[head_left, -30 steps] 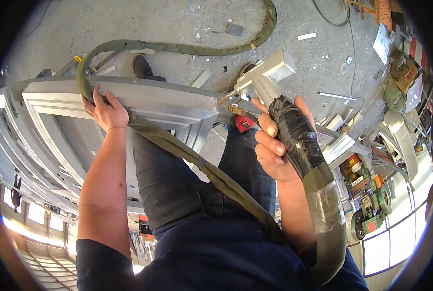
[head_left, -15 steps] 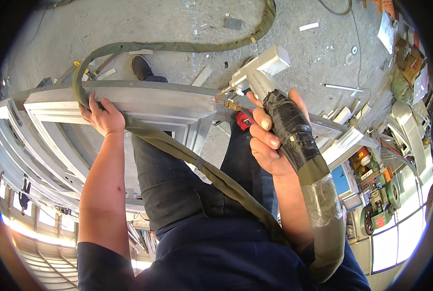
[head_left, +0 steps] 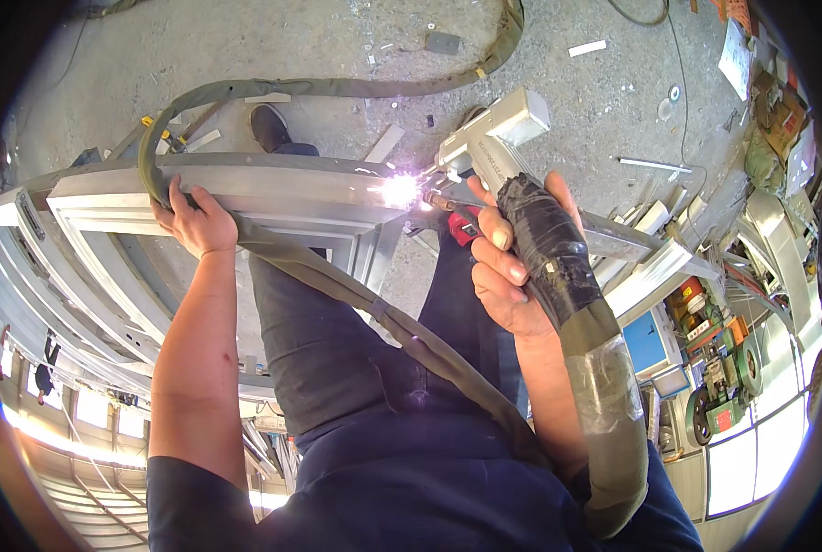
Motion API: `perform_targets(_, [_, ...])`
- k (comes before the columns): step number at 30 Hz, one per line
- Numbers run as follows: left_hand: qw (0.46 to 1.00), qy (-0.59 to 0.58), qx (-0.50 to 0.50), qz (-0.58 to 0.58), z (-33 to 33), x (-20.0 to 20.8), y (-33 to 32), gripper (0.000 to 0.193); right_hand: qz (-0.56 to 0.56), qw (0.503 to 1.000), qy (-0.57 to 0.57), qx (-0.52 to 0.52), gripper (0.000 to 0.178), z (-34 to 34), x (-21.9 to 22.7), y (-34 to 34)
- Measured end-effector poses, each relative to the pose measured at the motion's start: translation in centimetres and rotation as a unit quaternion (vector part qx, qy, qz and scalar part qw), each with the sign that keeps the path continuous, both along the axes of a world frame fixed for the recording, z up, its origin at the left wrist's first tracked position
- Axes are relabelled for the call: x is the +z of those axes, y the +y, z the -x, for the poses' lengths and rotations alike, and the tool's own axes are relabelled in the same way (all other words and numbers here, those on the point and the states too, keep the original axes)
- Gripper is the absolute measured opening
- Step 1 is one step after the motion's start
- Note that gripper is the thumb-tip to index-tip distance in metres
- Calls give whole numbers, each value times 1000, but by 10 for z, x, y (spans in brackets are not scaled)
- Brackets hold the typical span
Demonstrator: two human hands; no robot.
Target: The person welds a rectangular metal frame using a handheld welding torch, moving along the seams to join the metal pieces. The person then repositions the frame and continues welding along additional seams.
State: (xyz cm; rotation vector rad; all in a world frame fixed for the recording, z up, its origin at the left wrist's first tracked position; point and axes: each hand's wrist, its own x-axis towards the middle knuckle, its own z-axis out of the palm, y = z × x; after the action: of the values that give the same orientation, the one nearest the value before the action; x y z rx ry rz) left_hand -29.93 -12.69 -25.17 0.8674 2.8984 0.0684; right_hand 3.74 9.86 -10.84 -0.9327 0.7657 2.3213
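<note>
My right hand [head_left: 512,267] is wrapped round the black-taped handle of a white and silver welding gun [head_left: 498,133]. Its tip meets the right end of a grey metal frame [head_left: 273,184], where a bright white-violet glare [head_left: 400,191] hides the contact point. A red part [head_left: 464,224] sits beside the gun's nozzle. Farther left, my left hand [head_left: 197,221] grips an olive fabric-sheathed cable [head_left: 310,267] against the frame, fingers over its top edge. The cable's thick end [head_left: 618,414], partly wrapped in clear tape, runs down from the gun past my right forearm.
The cable loops over the concrete floor [head_left: 328,37] beyond the frame, among metal offcuts [head_left: 587,48]. More metal frames [head_left: 70,304] lie at left. Metal profiles and a green machine [head_left: 728,386] stand at right. A shoe [head_left: 269,127] shows behind the frame.
A bright welding glare with small sparks has appeared at the gun's tip on the frame. My right hand and the gun have shifted very slightly; my left hand stays in place.
</note>
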Motion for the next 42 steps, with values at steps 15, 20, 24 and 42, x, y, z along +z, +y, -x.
perform_targets(15, [1000,-7,4,6,1,-4,2,44,5,1000,16,-3,76,0,15,1])
perform_targets(20, [1000,-11,8,1,0,-5,1,43,9,1000,13,-6,75,0,23,1])
perform_targets(24, [1000,-4,4,7,2,-6,0,43,14,1000,5,-10,75,1,31,2])
perform_targets(42, [1000,7,1,10,4,-9,-3,45,-13,998,-36,-49,79,-11,22,1])
